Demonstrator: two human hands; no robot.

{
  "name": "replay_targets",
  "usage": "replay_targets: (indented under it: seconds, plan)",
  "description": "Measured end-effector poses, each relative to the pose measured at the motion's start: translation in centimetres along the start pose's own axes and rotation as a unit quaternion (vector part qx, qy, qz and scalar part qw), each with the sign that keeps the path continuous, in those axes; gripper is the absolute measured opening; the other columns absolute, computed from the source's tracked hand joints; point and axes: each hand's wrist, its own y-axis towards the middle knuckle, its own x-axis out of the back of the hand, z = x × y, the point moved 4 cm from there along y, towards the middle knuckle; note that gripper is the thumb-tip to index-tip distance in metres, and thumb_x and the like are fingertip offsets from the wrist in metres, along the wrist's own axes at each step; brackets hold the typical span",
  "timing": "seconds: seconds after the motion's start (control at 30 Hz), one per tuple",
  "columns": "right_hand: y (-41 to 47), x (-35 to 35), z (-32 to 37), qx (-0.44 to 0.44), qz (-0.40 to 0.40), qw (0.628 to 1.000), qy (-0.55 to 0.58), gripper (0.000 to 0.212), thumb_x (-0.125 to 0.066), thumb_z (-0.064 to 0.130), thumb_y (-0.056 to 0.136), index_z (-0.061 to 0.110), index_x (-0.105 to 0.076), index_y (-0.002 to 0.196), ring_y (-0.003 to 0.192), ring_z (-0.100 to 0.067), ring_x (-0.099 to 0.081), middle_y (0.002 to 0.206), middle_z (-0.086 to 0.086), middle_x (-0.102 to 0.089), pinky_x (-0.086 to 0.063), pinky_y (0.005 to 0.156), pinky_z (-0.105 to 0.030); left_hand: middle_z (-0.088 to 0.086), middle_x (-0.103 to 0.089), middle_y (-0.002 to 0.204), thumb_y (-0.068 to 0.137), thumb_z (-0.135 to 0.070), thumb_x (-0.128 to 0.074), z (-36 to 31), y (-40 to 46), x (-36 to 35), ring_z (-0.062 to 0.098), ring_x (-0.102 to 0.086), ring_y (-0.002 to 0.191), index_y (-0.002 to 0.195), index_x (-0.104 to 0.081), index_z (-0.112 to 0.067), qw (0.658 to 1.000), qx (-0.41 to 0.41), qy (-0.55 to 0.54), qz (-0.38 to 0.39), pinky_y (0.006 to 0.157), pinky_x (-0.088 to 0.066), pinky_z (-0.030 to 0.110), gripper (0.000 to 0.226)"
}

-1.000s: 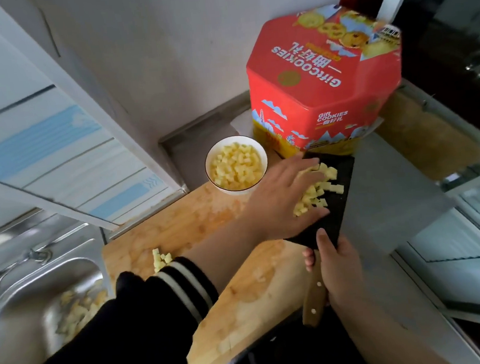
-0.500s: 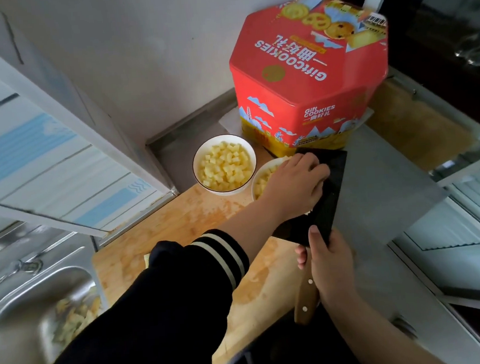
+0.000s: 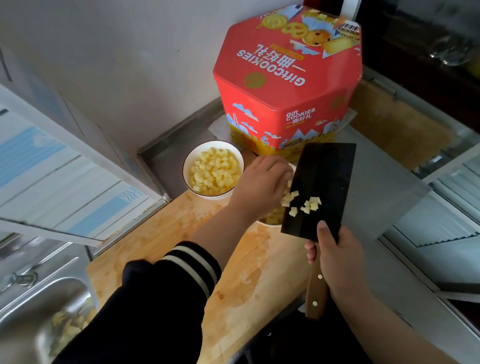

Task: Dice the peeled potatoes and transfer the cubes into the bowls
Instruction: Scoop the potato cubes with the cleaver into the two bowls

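Over the second bowl (image 3: 270, 221), mostly hidden under the left hand (image 3: 262, 186) at the far end of the cutting board (image 3: 234, 281), only a few potato cubes (image 3: 305, 204) cling to the flat of the cleaver (image 3: 321, 187), where a second ago a full heap lay. The left hand, fingers relaxed and holding nothing, has swept that load into the bowl, while the right hand (image 3: 341, 260) stays wrapped round the wooden handle. Beside it the first bowl (image 3: 213, 169) sits full, so this transfer looks nearly done.
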Motion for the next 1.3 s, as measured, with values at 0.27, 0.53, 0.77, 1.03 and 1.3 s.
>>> replay_targets:
  seconds: [0.27, 0.53, 0.77, 1.03, 1.3]
  plan:
    - [-0.1, -0.1, 0.2, 0.024, 0.012, 0.999, 0.026, 0.027, -0.046, 0.028, 0.102, 0.004, -0.055, 0.094, 0.051, -0.021, -0.052, 0.063, -0.013, -0.06, -0.042, 0.047, -0.032, 0.005, -0.055, 0.123, 0.093, -0.024, -0.06, -5.4, -2.2, -1.3, 0.02, -0.049, 0.114, 0.121, -0.062, -0.018, 0.989, -0.117, -0.015, 0.092, 0.096, -0.04, 0.03, 0.028]
    - [-0.8, 0.1, 0.6, 0.039, -0.009, 0.999, 0.006, 0.024, -0.044, 0.028, 0.103, 0.011, -0.054, 0.089, 0.055, -0.022, -0.055, 0.068, -0.016, -0.061, -0.046, 0.056, -0.036, 0.007, -0.061, 0.107, 0.091, -0.017, -0.059, -1.5, -3.8, -1.0, 0.025, -0.054, 0.099, 0.101, -0.064, -0.012, 0.993, -0.066, 0.05, 0.083, 0.084, -0.051, 0.037, 0.012]
    - [-1.2, 0.6, 1.4, 0.061, -0.023, 0.998, -0.003, 0.027, -0.043, 0.032, 0.102, 0.014, -0.052, 0.084, 0.059, -0.025, -0.056, 0.069, -0.014, -0.062, -0.047, 0.059, -0.039, 0.006, -0.055, 0.133, 0.095, -0.027, -0.058, -0.9, -6.0, 0.9, 0.025, -0.05, 0.123, 0.127, -0.06, -0.018, 0.994, -0.042, 0.1, 0.035, 0.101, -0.044, 0.037, 0.034]
    - [-3.4, -0.1, 1.5, 0.141, 0.007, 0.989, -0.033, 0.034, -0.052, 0.03, 0.098, 0.0, -0.053, 0.084, 0.046, -0.015, -0.054, 0.064, -0.017, -0.061, -0.046, 0.044, -0.023, -0.003, -0.056, 0.127, 0.102, -0.032, -0.044, 2.1, -10.4, 5.2, 0.012, -0.048, 0.118, 0.12, -0.063, -0.02, 0.979, 0.185, -0.017, -0.082, 0.098, -0.038, 0.027, 0.028]
    - [-5.4, -4.2, -1.0, 0.188, 0.179, 0.959, -0.114, 0.023, -0.062, 0.017, 0.093, 0.004, -0.054, 0.076, 0.044, -0.017, -0.046, 0.051, -0.009, -0.052, -0.041, 0.046, -0.029, 0.001, -0.042, 0.149, 0.101, -0.03, -0.044, 11.7, -25.9, 7.0, 0.027, -0.039, 0.135, 0.129, -0.06, -0.02, 0.874, 0.482, 0.013, -0.063, 0.111, -0.033, 0.044, 0.033]
